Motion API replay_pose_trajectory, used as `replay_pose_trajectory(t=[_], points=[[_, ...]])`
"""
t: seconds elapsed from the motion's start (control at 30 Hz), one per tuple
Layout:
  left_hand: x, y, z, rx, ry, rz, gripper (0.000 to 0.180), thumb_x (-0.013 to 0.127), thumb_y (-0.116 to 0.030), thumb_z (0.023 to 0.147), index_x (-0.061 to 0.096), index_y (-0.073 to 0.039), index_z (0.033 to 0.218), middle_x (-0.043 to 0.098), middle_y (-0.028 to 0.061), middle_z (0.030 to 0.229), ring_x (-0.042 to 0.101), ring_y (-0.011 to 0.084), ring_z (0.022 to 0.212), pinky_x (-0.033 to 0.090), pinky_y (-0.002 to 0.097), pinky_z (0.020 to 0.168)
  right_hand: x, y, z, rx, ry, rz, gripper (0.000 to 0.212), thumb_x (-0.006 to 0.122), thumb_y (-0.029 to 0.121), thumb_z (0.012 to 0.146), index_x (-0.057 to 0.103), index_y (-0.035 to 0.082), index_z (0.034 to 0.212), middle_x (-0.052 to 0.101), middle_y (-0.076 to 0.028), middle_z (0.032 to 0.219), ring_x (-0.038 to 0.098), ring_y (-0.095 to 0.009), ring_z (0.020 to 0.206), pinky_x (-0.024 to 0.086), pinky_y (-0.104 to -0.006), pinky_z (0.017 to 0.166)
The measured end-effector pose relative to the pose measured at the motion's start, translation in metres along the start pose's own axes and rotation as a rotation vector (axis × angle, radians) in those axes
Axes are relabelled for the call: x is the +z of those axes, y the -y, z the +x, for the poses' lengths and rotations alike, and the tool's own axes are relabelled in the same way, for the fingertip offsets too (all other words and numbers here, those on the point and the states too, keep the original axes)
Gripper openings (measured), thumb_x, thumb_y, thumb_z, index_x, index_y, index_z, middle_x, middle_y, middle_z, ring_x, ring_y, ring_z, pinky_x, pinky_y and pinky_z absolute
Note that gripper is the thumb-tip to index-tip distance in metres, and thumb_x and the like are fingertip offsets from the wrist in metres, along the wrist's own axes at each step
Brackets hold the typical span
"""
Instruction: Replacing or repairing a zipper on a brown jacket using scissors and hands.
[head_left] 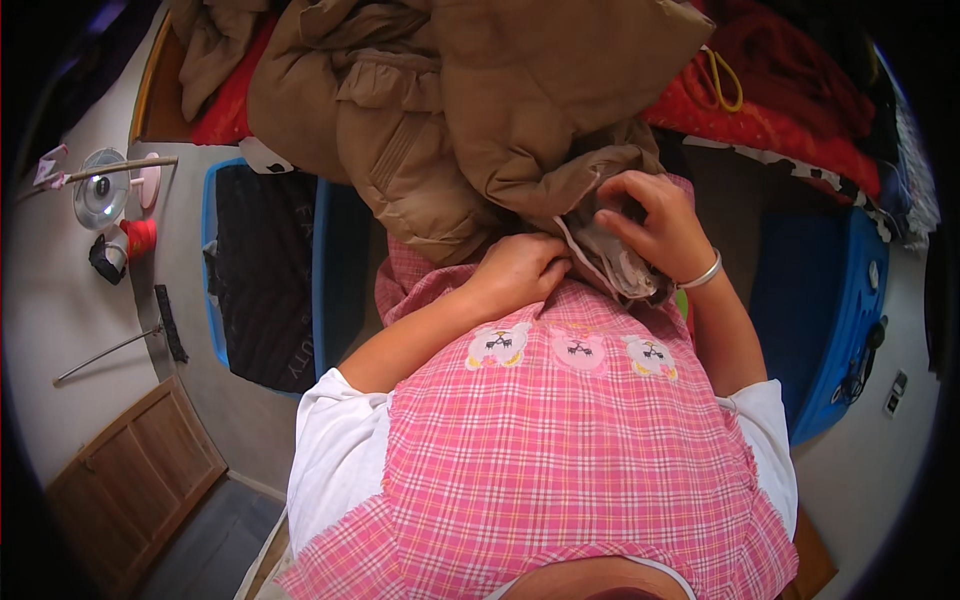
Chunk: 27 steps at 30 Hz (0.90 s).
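A brown padded jacket lies bunched over my lap and the surface in front of me. Its lower edge is turned up, showing a pale greyish inner side. My left hand is closed on the cloth at this edge, fingertips pressed together. Just right of it, my right hand hovers over the turned-up edge, index finger and thumb curled toward each other in a pinch. Whatever sits between those fingertips is too small to make out. A bracelet circles my right wrist.
Red cloth spreads beneath the jacket, with yellow-handled scissors on it at the right. Left stands a blue-framed bin with dark cloth. A blue plastic container is at the right. A fan stands far left.
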<state>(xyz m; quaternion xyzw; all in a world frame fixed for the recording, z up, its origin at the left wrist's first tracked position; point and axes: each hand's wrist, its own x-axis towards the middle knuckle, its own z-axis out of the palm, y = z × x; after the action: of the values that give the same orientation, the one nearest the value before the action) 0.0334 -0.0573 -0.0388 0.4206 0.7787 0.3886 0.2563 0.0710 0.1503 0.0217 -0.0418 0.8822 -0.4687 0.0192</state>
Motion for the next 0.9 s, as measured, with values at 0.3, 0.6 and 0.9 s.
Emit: replay_pose_trajectory(t=[0.3, 0.6, 0.9], points=[[-0.013, -0.01, -0.002, -0.622, 0.096, -1.137, 0.032, 0.047, -0.027, 0.094, 0.045, 0.001, 0.109, 0.056, 0.0062, 0.066, 0.057, 0.0138, 0.062, 0.044, 0.0231, 0.059, 0.032, 0.007, 0.033, -0.47, -0.067, -0.642, 0.018, 0.061, 0.011, 0.069, 0.061, 0.012, 0.088, 0.058, -0.002, 0.081, 0.055, -0.02, 0.088, 0.034, -0.04, 0.093], [-0.014, -0.015, -0.003, -0.609, -0.268, -1.486, 0.026, 0.055, -0.026, 0.09, 0.05, -0.004, 0.103, 0.052, -0.0004, 0.076, 0.048, 0.0063, 0.068, 0.04, 0.0216, 0.056, 0.022, 0.01, 0.04, -0.324, 0.029, -0.32, 0.011, 0.06, 0.011, 0.074, 0.058, 0.005, 0.082, 0.059, -0.009, 0.077, 0.058, -0.028, 0.076, 0.047, -0.036, 0.064], [-0.032, -0.036, 0.006, -0.486, -0.186, -1.464, 0.029, 0.058, -0.023, 0.088, 0.05, -0.002, 0.107, 0.053, -0.0011, 0.083, 0.049, 0.0044, 0.069, 0.042, 0.0196, 0.059, 0.009, 0.025, 0.038, -0.27, -0.069, -0.256, 0.011, 0.06, 0.012, 0.075, 0.057, 0.004, 0.083, 0.059, -0.012, 0.071, 0.06, -0.029, 0.067, 0.047, -0.0375, 0.059]])
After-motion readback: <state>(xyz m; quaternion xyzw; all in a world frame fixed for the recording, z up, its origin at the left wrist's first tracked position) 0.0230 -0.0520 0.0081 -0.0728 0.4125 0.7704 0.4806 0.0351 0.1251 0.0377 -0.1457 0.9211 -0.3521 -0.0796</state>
